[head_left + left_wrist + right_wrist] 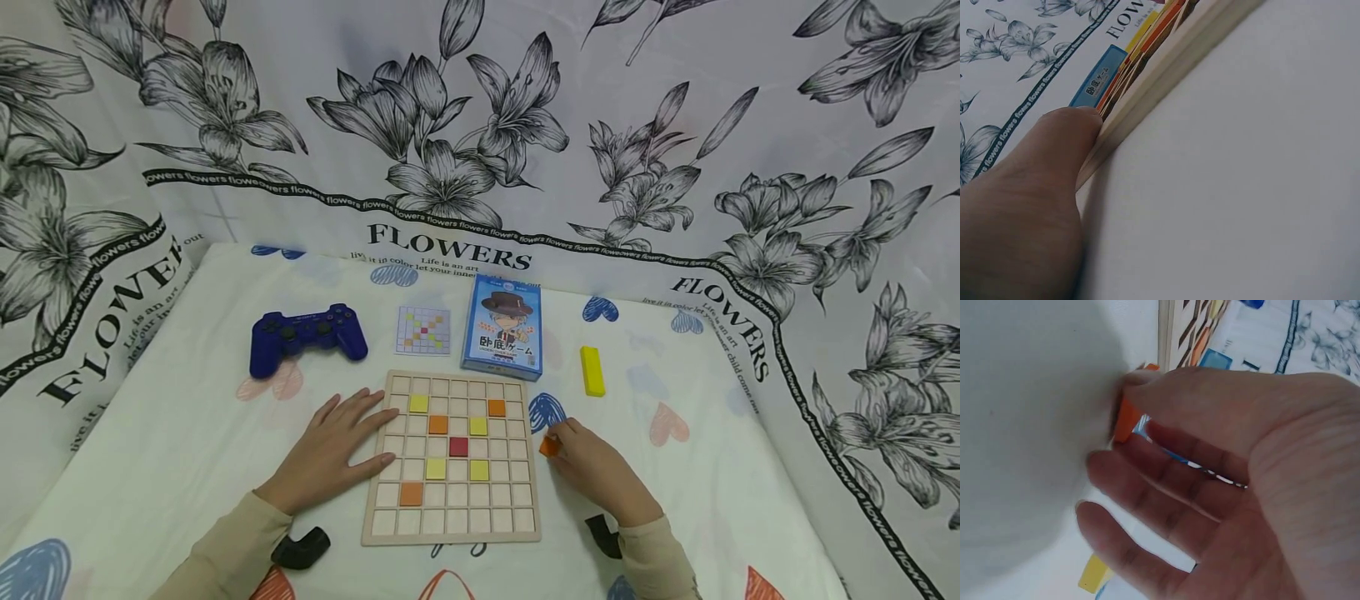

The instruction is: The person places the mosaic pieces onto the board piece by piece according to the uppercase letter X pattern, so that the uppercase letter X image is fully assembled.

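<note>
A wooden grid board (450, 540) lies flat, with several yellow tiles, three orange tiles and a single red tile (458, 447) in its cells. My left hand (330, 454) rests against the board's left edge, fingers spread; the left wrist view shows its thumb (1079, 125) touching the wooden rim. Right of the board, my right hand (596, 467) pinches an orange block (549, 447) between thumb and fingers, low over the cloth. In the right wrist view the thumb covers part of this orange block (1127, 417); the other fingers are loosely bent.
Behind the board lie a card with a coloured grid pattern (423, 331) and a blue game box (502, 325). A dark blue game controller (307, 336) is at the left. At the right lies a yellow block (592, 372). Floral cloth (570, 192) rises behind.
</note>
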### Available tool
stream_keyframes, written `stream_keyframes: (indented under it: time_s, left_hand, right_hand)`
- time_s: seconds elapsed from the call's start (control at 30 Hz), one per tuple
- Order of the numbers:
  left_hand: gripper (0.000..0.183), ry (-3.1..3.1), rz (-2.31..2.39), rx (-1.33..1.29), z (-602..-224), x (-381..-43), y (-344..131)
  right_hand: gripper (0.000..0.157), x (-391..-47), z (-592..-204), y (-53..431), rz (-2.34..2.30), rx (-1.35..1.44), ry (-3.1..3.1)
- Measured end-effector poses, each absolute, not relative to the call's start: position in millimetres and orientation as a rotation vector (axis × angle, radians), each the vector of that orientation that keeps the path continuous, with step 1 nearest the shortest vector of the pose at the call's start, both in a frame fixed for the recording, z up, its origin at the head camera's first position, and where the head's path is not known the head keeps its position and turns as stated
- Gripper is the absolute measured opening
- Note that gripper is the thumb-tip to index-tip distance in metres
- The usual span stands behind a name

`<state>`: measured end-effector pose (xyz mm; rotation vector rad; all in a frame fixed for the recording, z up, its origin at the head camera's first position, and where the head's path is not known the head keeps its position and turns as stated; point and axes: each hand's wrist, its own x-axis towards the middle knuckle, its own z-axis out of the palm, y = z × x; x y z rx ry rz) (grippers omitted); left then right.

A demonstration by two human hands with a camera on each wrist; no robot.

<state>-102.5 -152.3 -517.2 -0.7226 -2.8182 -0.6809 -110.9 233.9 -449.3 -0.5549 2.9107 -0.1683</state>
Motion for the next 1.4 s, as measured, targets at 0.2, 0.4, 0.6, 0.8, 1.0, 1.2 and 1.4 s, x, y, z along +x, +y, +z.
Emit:
stream_keyframes:
  time_s: [0.2,0.4,0.6,0.8,1.0,1.2,1.4]
  left_hand:
    - [0.064,-2.835,-0.681,-0.723,-514.9,-102.6,-152.2]
    - [0.064,-2.836,-0.677,-0.727,-514.2,-103.4,-151.8]
    - [0.064,-2.833,-0.668,-0.727,-512.8,-103.9,-152.0]
    - [0.064,-2.848,-0.680,-0.725,-511.0,-103.7,-151.4]
    - [0.064,-2.853,-0.686,-0.727,-509.6,-102.6,-150.8]
    - [0.065,-2.861,-0.684,-0.723,-509.1,-102.1,-150.1]
    - [0.065,-2.864,-0.685,-0.722,-508.9,-102.3,-149.4]
  right_hand:
    - [0.028,-102.7,-440.9,229.5,-0.238,-0.629,2.933]
    - [0.026,-86.7,-434.9,220.1,-0.369,-0.862,2.904]
    - [0.023,-75.5,-439.1,209.7,-0.418,-1.123,2.860]
    - [0.019,-72.8,-440.2,203.8,-0.417,-1.146,2.821]
    - [0.018,-71.1,-443.0,198.0,-0.362,-1.135,2.794]
    - [0.019,-70.4,-444.6,192.4,-0.324,-1.122,2.785]
    - [0.018,-69.8,-446.4,191.8,-0.312,-1.153,2.809]
